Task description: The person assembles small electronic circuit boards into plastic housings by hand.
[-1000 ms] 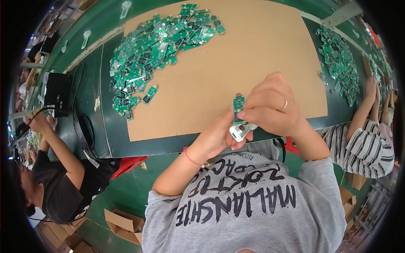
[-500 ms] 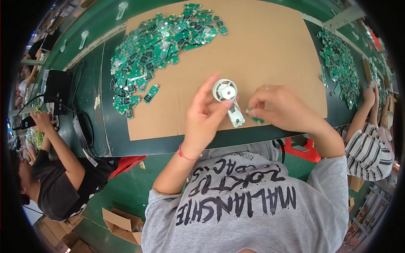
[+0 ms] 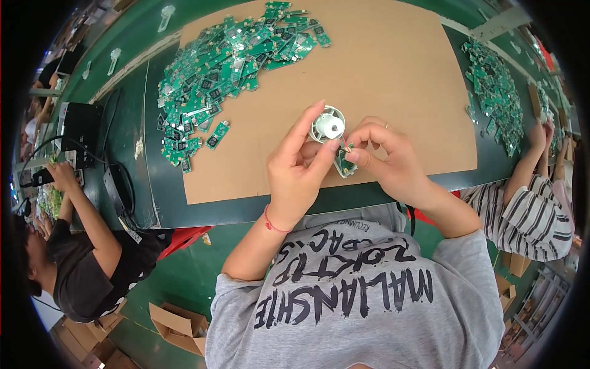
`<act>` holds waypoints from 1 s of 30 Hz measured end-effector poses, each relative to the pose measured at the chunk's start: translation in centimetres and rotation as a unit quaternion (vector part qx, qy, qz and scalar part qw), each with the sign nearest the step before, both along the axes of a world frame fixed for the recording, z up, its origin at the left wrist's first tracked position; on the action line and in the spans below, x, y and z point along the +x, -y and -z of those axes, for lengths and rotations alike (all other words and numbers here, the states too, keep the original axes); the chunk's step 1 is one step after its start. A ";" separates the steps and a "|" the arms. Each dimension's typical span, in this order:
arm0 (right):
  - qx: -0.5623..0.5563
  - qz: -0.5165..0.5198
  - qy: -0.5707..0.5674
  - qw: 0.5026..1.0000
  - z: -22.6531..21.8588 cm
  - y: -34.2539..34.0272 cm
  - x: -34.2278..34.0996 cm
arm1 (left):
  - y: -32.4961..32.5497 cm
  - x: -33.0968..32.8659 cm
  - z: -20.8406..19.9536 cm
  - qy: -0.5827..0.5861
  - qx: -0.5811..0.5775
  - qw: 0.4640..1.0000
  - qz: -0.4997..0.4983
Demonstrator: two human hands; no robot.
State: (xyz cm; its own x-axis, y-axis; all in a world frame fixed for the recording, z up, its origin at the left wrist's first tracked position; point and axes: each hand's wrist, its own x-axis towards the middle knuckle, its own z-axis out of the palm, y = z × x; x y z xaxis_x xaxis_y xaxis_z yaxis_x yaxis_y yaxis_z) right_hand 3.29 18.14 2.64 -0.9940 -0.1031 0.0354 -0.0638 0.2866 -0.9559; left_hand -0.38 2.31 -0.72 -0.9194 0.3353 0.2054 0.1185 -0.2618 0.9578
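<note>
My left hand [image 3: 299, 169] holds a small white round reel [image 3: 327, 125] between thumb and fingers, above a brown cardboard sheet [image 3: 393, 67]. A red string circles that wrist. My right hand [image 3: 387, 157], with a ring on one finger, pinches a small green circuit board [image 3: 344, 163] just below the reel. The two hands touch at the fingertips. A large heap of green circuit boards [image 3: 215, 67] lies on the cardboard to the upper left, well apart from both hands.
The green table [image 3: 132, 123] carries the cardboard. A second heap of boards [image 3: 495, 92] lies at the right, where a person in a striped sleeve [image 3: 522, 209] works. At the left sits a person in black [image 3: 86, 270] beside a black box [image 3: 80, 126]. Cardboard boxes [image 3: 178, 323] stand on the floor.
Both hands have risen from the table's near edge to over the cardboard. The white reel has turned up into view in my left hand, and the right hand has closed in on it.
</note>
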 end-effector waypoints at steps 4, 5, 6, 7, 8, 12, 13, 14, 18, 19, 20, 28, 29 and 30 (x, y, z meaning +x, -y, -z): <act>0.063 0.015 -0.044 0.997 0.3 0.0 -0.2 | -0.3 0.1 -0.1 0.020 0.016 1.000 0.001; 0.065 0.018 -0.041 0.997 0.4 0.0 -0.2 | -0.2 0.2 -0.2 0.050 0.030 0.998 0.010; 0.065 0.017 -0.041 0.997 0.3 0.0 -0.2 | -0.2 0.2 -0.3 0.079 0.043 0.996 0.019; 0.067 0.016 -0.034 0.997 0.2 0.0 -0.3 | -0.1 0.2 -0.3 0.079 0.043 0.996 0.019; 0.070 0.015 -0.027 0.997 0.2 0.1 -0.3 | 0.0 0.2 -0.3 0.087 0.049 0.995 0.026; -0.002 -0.002 0.026 1.000 0.6 -0.7 -0.3 | 0.1 0.2 -0.6 0.102 0.049 0.993 0.035; -0.067 -0.006 0.060 0.996 0.7 -0.9 -0.3 | 0.2 0.1 -0.4 0.101 0.048 0.993 0.035; -0.131 -0.009 0.094 0.987 0.7 -1.0 -0.4 | 0.5 0.0 0.1 0.025 -0.034 0.999 0.031; -0.227 -0.030 0.187 0.955 0.3 -1.0 -0.6 | 1.0 -0.5 0.2 -0.068 -0.156 0.984 0.044; -0.234 -0.033 0.192 0.952 0.4 -1.0 -0.5 | 0.9 -0.5 0.2 -0.068 -0.156 0.984 0.045; -0.241 -0.036 0.198 0.949 0.5 -1.0 -0.5 | 0.8 -0.5 0.4 -0.067 -0.131 0.988 0.049; -0.233 0.010 0.152 0.961 1.0 -0.2 -0.5 | 0.4 -0.2 0.3 -0.009 -0.068 0.998 0.013; -0.222 0.013 0.145 0.964 1.1 -0.2 -0.5 | 0.4 -0.2 0.2 0.003 -0.055 0.998 0.019; -0.222 0.013 0.145 0.964 1.0 -0.1 -0.5 | 0.3 -0.2 0.0 0.015 -0.043 0.999 0.026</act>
State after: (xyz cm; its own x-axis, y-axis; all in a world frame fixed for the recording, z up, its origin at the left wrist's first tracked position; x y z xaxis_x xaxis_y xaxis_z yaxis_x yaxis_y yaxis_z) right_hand 2.82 18.21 1.60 -0.9710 -0.1158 -0.2091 0.2257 -0.1575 -0.9614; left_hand -0.59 1.98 -0.70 -0.9058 0.3972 0.1476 0.0788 -0.1843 0.9797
